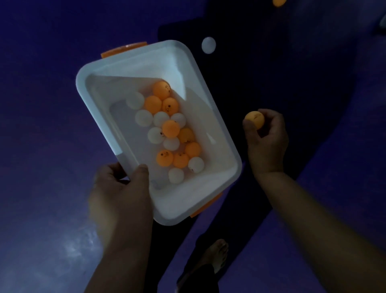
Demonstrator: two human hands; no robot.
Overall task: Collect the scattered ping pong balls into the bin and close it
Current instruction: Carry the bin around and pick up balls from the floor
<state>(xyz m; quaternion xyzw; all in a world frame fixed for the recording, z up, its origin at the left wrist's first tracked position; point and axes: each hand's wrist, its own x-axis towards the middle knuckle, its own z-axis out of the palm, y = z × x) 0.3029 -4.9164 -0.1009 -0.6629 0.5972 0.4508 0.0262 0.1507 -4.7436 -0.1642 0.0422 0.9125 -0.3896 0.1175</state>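
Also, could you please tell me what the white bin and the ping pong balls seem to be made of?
White bin: apparently moulded plastic, smooth with a soft sheen on its rounded rim; orange latches likewise. Ping pong balls: probably thin plastic, matte orange or white, some with small printed marks. Dim light leaves the finish uncertain.

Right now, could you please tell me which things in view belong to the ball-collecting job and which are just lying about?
Job: bin, gripped by the left hand; balls inside it; orange ball pinched in the right hand; loose white ball past the bin; second orange ball at the top edge.
Not the job: bare foot; purple floor.
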